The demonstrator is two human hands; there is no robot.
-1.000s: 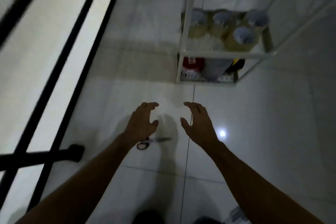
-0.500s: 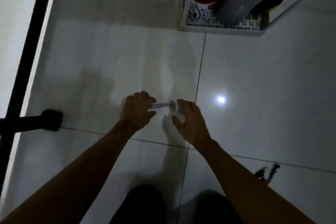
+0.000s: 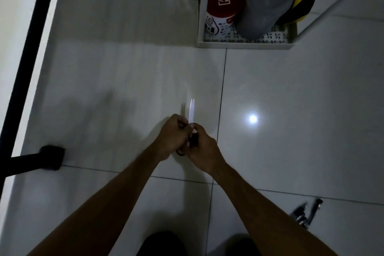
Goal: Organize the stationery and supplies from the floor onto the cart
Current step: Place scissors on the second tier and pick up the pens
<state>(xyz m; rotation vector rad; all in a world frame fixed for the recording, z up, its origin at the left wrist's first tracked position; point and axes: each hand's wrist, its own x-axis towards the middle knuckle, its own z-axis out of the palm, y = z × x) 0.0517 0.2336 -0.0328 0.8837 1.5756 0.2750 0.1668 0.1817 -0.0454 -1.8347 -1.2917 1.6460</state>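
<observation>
Scissors (image 3: 191, 112) now lifted off floor (image 3: 124, 81), both hands clamped on handles: left hand (image 3: 173, 138), right hand (image 3: 204, 148), blades up

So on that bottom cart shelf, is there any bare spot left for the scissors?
Hardly. The shelf is crowded: red tub left, grey item middle, yellow-black item right. Only a thin patterned strip shows along the front rim. Both hands hold the scissors over open floor.

Home interior: glossy tiled floor (image 3: 291, 131), white storage cart (image 3: 245, 44).
</observation>
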